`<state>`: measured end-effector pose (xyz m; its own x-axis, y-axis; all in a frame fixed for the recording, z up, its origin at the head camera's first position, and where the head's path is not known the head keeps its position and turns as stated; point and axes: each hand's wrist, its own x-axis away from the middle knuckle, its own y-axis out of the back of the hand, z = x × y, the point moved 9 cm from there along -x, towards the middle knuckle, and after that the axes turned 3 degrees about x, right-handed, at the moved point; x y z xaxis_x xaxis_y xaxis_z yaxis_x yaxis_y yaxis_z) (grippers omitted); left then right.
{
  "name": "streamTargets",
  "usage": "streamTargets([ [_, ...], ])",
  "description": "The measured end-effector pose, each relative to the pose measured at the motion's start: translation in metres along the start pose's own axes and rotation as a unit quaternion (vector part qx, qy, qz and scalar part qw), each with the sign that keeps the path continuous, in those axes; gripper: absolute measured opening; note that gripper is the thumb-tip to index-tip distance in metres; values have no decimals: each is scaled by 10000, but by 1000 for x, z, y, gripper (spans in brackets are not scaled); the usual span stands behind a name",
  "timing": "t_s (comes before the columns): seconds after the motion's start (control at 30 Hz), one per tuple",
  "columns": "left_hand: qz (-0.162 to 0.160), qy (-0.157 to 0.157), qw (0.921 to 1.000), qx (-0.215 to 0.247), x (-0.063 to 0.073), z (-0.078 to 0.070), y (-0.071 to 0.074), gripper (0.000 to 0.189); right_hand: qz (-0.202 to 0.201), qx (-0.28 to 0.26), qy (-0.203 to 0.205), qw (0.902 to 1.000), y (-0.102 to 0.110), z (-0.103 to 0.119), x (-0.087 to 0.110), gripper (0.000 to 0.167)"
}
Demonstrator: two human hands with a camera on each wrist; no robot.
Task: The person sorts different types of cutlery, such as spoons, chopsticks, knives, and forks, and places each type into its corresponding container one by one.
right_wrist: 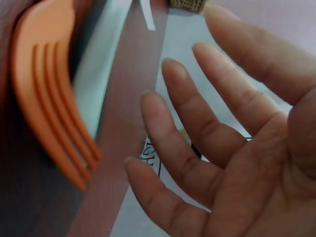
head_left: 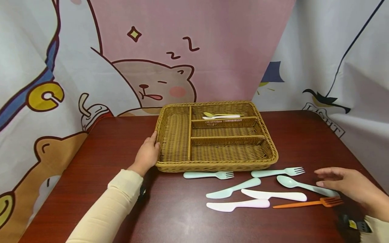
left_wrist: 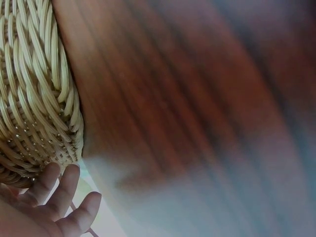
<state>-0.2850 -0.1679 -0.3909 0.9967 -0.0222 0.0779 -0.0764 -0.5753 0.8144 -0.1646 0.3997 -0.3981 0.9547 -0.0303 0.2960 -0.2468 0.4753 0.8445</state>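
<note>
My left hand (head_left: pixel 147 155) rests against the left side of a woven wicker basket (head_left: pixel 212 166); its fingers lie extended along the outer wall, as the left wrist view also shows. Hovering at the right, my right hand (head_left: pixel 349 184) has its fingers loosely spread and holds nothing. Nearest to it are a mint spoon (head_left: pixel 307 186) and an orange fork (head_left: pixel 313 203). Two mint forks (head_left: pixel 203 174) lie along the basket's front. A mint knife (head_left: pixel 232 189), a white knife (head_left: pixel 273 195) and a pale pink knife (head_left: pixel 237 205) lie in front of them.
The basket has one long left compartment and three stacked ones at the right. A yellow-green utensil (head_left: pixel 218 114) and a white one (head_left: pixel 220 117) lie in the back right compartment. A printed curtain (head_left: pixel 231 50) hangs behind the dark red wooden table (head_left: pixel 121 135).
</note>
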Motion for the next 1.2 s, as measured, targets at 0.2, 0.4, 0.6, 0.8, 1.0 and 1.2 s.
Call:
streamTargets([
  [0.2,-5,-22,10000,-16,0,0,0,57,272,-139,71,9995,-12,1,0,55],
  [0.4,-1,-14,10000,-23,0,-1,0,57,493,-131,180,9985,-19,3,-2,53],
  [0.6,5,-16,10000,-27,1,-1,0,58,409,217,382,9982,-19,3,-5,47],
  [0.8,-12,-26,10000,-33,0,-2,0,57,171,286,693,9970,-18,7,-4,34],
  [1.0,-25,-45,10000,-37,1,-2,1,57,154,396,730,9964,-19,13,-2,28],
  [1.2,-24,-48,10000,-22,1,-2,1,57,109,676,768,9947,-20,14,-4,23],
])
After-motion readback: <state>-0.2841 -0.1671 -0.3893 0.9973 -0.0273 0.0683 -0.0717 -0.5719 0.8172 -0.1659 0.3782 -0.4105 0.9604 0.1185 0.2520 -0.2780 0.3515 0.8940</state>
